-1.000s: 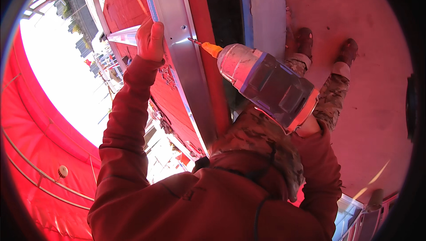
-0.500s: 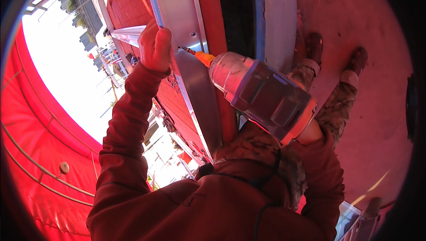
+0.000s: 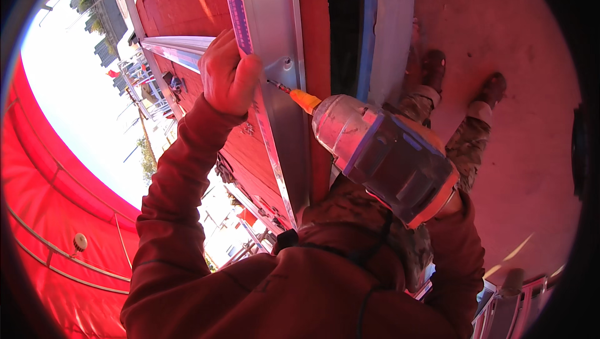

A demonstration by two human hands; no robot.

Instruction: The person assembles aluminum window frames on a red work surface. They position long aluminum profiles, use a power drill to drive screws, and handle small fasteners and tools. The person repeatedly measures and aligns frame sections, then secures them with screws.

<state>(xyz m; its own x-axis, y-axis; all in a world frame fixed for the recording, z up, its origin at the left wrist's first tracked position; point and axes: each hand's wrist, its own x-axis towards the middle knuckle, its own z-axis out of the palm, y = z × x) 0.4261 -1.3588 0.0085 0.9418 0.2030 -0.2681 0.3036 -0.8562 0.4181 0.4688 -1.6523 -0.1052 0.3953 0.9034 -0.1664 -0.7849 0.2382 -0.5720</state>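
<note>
My left hand [image 3: 231, 79] is closed around the left edge of a long silvery metal profile [image 3: 272, 14], its thumb pressed along the near side. A strip of pink and purple film [image 3: 237, 11] runs up that edge. A cordless drill [image 3: 394, 158], with a dark battery pack toward me and an orange collar at the nose, is held in my right hand [image 3: 451, 204], mostly hidden behind the tool. Its thin bit [image 3: 279, 86] points at the profile's face, just right of my left thumb. Whether the tip touches the metal I cannot tell. A small round hole [image 3: 287, 61] shows just beyond the tip.
Red panels [image 3: 181, 4] lie behind the profile at the left, crossed by another metal bar [image 3: 178, 45]. Red fabric on a curved frame [image 3: 69, 214] fills the far left. My boots [image 3: 490, 89] stand on a reddish floor [image 3: 525, 151]. Metal railings [image 3: 515, 311] show at lower right.
The view has shifted slightly: profile, left hand and drill appear a little farther right and lower. The bit keeps about the same place beside the hole, and both grips are unchanged.
</note>
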